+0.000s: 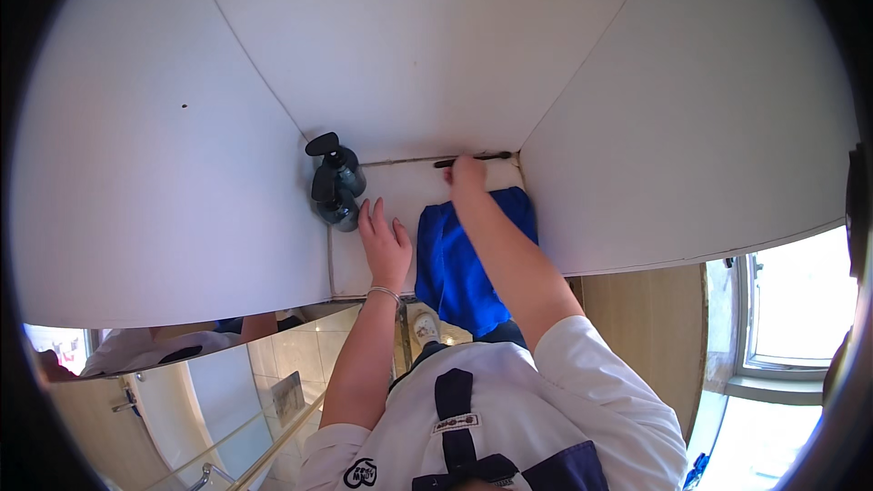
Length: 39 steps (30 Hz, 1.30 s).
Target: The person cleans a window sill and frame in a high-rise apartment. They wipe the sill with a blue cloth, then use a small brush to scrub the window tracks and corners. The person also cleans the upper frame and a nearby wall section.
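My right hand [466, 172] is closed around a thin black brush [501, 156] at the back edge of a white shelf [382, 181], its dark bristle end towards the right corner. Beneath my right forearm a blue cloth [450, 259] lies on the shelf and hangs over the front edge. My left hand [386, 239] is open, fingers apart, just right of two dark pump bottles. The rear pump bottle [351, 174] and the front pump bottle [338, 211] stand close together in the left corner. Whether the left fingertips touch the front bottle, I cannot tell.
White panels enclose the shelf at the left [170, 184], back [423, 48] and right [668, 150]. A mirror strip [204, 348] runs below the left panel. A wooden panel [634, 341] and a bright window [798, 307] are at the lower right. A shoe [425, 327] shows below.
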Available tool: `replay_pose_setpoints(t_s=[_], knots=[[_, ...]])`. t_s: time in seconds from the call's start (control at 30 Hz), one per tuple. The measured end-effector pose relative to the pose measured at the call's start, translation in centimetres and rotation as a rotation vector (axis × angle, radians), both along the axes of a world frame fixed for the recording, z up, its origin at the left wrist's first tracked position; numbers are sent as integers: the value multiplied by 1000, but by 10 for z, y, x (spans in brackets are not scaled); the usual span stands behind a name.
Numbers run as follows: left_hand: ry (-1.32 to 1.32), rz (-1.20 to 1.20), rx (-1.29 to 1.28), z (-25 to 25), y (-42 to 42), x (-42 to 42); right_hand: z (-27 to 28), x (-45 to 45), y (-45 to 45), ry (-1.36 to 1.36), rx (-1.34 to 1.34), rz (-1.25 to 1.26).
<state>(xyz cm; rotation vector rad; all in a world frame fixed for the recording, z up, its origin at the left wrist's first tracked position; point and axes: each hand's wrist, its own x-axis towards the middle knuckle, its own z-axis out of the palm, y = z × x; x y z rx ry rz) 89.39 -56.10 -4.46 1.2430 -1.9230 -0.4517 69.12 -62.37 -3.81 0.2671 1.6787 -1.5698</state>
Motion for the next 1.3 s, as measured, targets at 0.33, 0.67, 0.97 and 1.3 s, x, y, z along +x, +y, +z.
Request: replay_pose_setpoints(t_s=[0.33,0.67,0.97,1.3], knots=[[22,5,47,0,1,1,37,11,59,120,-175,233],[292,-229,-57,68,33,-46,78,-30,73,428,-326,-104],[395,-441,-70,135,39,-107,138,-49,60,633,-467,-156],[277,-490,-43,177,32,-148,91,-40,85,293,-455,24]])
